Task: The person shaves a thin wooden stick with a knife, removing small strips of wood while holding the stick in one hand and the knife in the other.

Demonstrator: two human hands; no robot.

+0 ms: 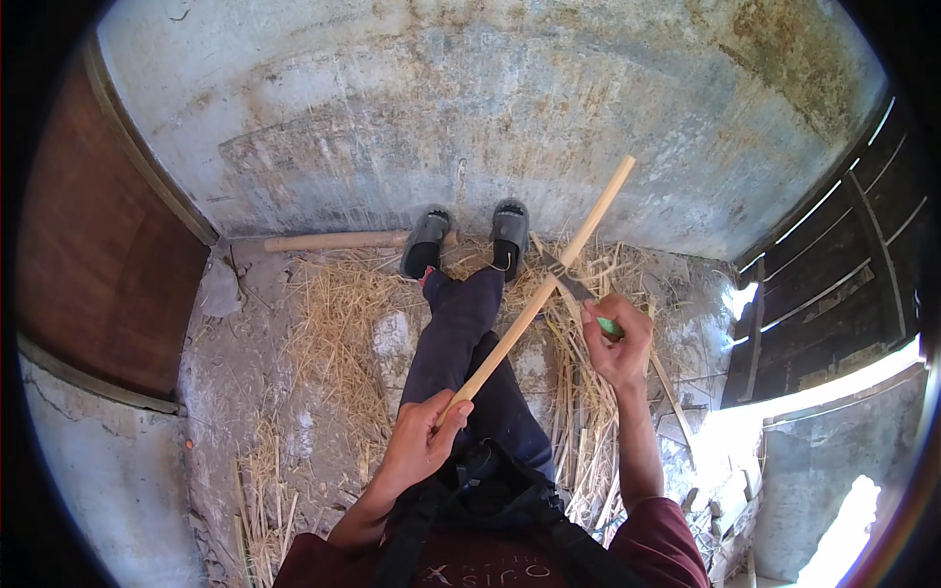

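1 pale wooden stick (pixel 534 306), 1 knife (pixel 576 287) set across it.

From where I stand, the wooden stick slants up over the dark trousers (pixel 449 338), its far end beyond them on the right. The left hand (pixel 420 441), at the trousers' left edge near the lap, wraps its near end; the right hand (pixel 621 348), right of the trousers, has its fingers curled around the knife's green handle (pixel 610 327). I'd judge the wooden stick light, stiff and smooth, best held by that near end, well away from the blade.
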